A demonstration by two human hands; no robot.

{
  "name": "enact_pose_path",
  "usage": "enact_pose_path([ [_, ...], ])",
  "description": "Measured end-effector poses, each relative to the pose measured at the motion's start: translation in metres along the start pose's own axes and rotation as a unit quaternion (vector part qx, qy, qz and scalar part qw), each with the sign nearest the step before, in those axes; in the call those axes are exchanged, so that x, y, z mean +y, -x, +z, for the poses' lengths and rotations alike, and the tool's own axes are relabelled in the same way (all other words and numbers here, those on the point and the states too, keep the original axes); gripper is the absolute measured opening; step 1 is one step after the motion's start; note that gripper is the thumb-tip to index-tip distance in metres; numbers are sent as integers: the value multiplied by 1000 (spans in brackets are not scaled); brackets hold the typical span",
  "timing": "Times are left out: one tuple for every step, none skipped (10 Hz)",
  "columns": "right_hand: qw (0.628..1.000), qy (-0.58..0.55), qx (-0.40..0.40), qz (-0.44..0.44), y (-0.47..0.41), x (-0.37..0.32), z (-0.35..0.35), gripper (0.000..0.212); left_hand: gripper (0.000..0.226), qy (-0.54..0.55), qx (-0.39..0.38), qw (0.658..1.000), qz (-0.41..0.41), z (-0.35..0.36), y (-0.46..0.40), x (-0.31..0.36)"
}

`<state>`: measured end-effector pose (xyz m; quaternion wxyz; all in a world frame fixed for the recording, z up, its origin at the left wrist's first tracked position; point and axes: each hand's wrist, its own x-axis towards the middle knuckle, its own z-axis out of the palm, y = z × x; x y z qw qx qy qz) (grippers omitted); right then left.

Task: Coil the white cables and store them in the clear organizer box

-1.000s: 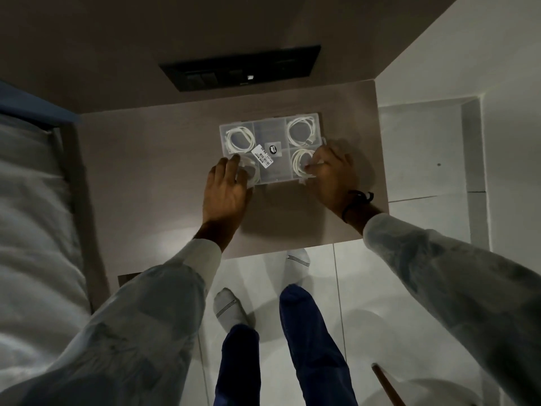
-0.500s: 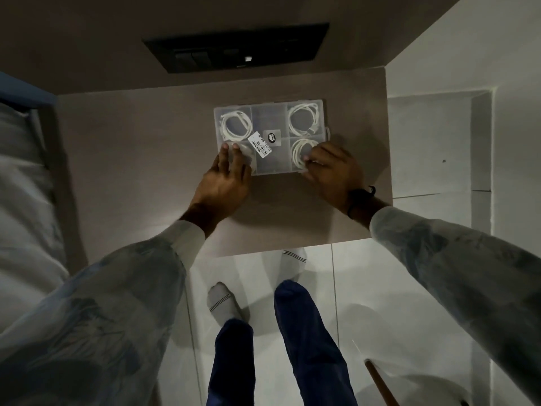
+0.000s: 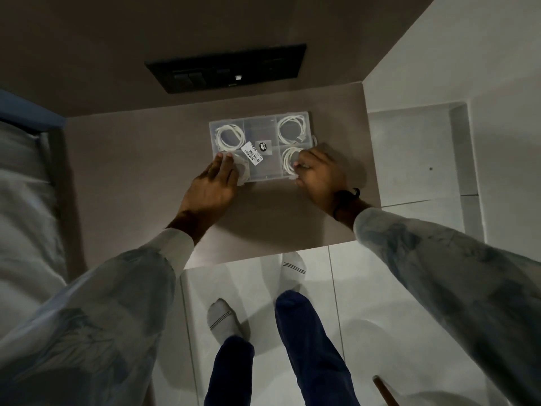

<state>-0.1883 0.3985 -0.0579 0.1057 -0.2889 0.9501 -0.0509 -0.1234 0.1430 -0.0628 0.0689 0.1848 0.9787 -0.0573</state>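
The clear organizer box [image 3: 260,127] lies on the brown tabletop [image 3: 140,171] with its lid down and a white barcode label [image 3: 251,155] on top. Coiled white cables show through the lid: one at the far left [image 3: 229,136], one at the far right [image 3: 293,129], one at the near right [image 3: 289,161]. My left hand [image 3: 213,186] presses flat with straight fingers on the near left corner, covering that compartment. My right hand [image 3: 317,174] rests on the near right corner with its fingers curled at the box's edge.
A black switch panel [image 3: 227,68] is set in the wall behind the table. A bed [image 3: 23,200] runs along the left side. White floor tiles and my socked feet [image 3: 224,319] lie below the table's front edge. A wooden stick [image 3: 385,389] shows at the bottom right.
Both hands stay on the box's near corners. The left fingers have spread flatter on the lid. The view has shifted slightly.
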Motion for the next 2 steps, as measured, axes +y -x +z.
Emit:
enact_pose_path([
  [990,31,-135,36,1,-11,-26,46,51,40,-38,998,-33,-20,11,0],
  [992,71,-102,25,8,-23,-64,75,69,-17,-4,998,-63,-58,20,-14],
])
